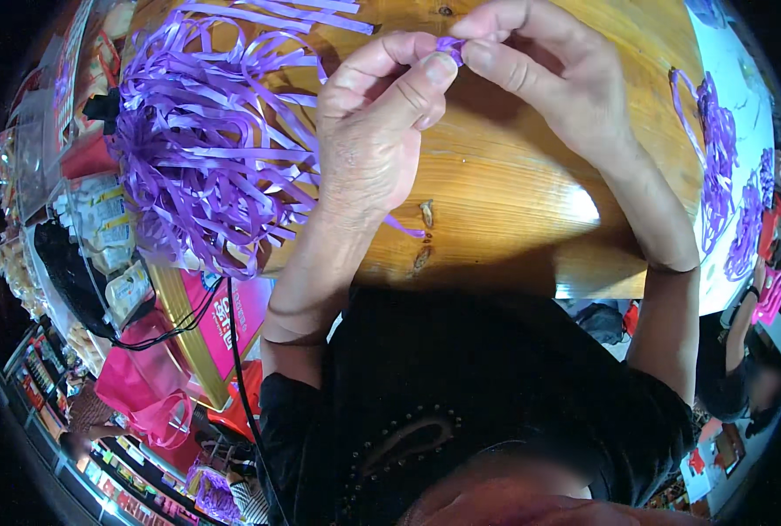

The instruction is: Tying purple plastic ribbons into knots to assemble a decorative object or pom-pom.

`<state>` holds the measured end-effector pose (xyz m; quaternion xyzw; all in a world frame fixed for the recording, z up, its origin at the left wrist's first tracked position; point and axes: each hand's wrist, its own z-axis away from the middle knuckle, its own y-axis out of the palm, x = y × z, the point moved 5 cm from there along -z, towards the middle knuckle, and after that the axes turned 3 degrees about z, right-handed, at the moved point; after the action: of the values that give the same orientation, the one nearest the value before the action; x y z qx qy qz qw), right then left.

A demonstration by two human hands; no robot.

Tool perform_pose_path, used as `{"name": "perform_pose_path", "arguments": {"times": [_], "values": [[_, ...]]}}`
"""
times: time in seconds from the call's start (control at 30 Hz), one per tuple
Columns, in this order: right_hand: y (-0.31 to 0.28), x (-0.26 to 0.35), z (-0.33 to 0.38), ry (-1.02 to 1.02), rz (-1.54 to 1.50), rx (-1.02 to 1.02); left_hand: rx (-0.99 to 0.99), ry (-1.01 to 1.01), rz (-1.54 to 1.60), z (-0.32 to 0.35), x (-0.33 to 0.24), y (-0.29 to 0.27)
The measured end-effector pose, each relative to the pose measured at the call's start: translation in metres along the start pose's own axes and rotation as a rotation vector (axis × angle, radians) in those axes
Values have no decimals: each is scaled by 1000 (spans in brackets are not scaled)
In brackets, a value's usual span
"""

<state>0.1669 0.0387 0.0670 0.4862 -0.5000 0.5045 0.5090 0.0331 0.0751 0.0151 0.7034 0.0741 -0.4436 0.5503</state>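
Observation:
Between both hands, over the far middle of the wooden table (513, 202), is a small piece of purple ribbon (450, 46), folded or knotted; its exact form is too small to tell. My left hand (375, 114) pinches it between thumb and forefinger, the other fingers curled in. My right hand (557, 83) pinches its other side with thumb and fingertips. A large loose heap of shiny purple ribbon strips (211, 149) lies just left of my left hand. More strips (290, 13) stretch along the far side of the table. One strip's end shows beside my left wrist.
At the right, a white surface (750, 114) bears bundles of purple ribbon (717, 149). Packaged goods (101, 219), a pink and gold box (224, 320) and a black cable (237, 351) crowd the left edge. Another person (737, 364) is at the lower right.

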Motion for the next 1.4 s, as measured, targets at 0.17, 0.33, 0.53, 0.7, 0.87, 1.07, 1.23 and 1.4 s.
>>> {"name": "perform_pose_path", "arguments": {"times": [0.17,0.33,0.53,0.7,0.87,1.07,1.23,1.4], "values": [[1,32,6,-541,623,-29,-25,0,78,2,-1,1],[0,29,4,-465,536,-8,-11,27,34,2,-1,-1],[0,32,2,-407,546,0,-2,61,-92,1,-3,0],[-8,26,0,-499,567,71,-39,54,-197,2,-4,5],[-10,-1,-11,-217,141,43,-39,76,-303,3,-6,8],[-14,-19,-19,-964,-265,312,-96,61,-401,6,-7,8],[-7,4,-5,-649,-39,191,-154,49,-340,8,-10,2],[-14,-22,-19,-914,-268,339,-171,63,-357,5,-10,5]]}}
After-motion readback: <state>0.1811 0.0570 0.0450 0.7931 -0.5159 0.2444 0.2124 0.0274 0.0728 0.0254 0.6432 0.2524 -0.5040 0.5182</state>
